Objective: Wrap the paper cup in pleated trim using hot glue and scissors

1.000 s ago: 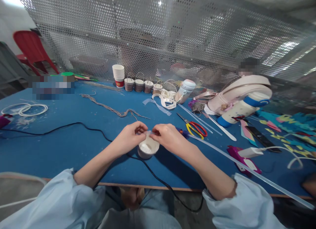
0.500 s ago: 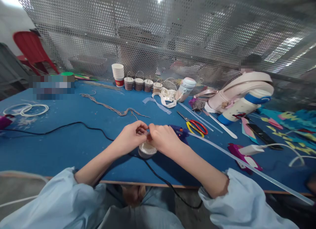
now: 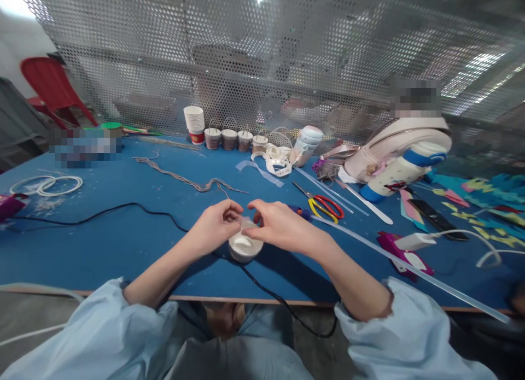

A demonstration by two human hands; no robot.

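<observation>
A small white paper cup is in front of me near the table's front edge, its mouth turned towards me. My left hand is closed at the cup's far left side, thumb and fingers pinched on its edge. Over the right side hovers my right hand, thumb and index finger apart and the thumb close to the rim. A bundle of greyish-brown twine lies beyond, one strand running towards my left hand. Just right of my right hand is a blue glue gun, mostly hidden, with a long clear glue stick behind it.
Scissors lie to the right, near a power bank. At the back stand stacked paper cups, several twine-wrapped cups and a bottle. A black cable passes under the cup and over the front edge.
My right hand has loosened and drawn slightly right, thumb and index finger parting. More of the cup's inside shows. My left hand has stayed almost in place.
</observation>
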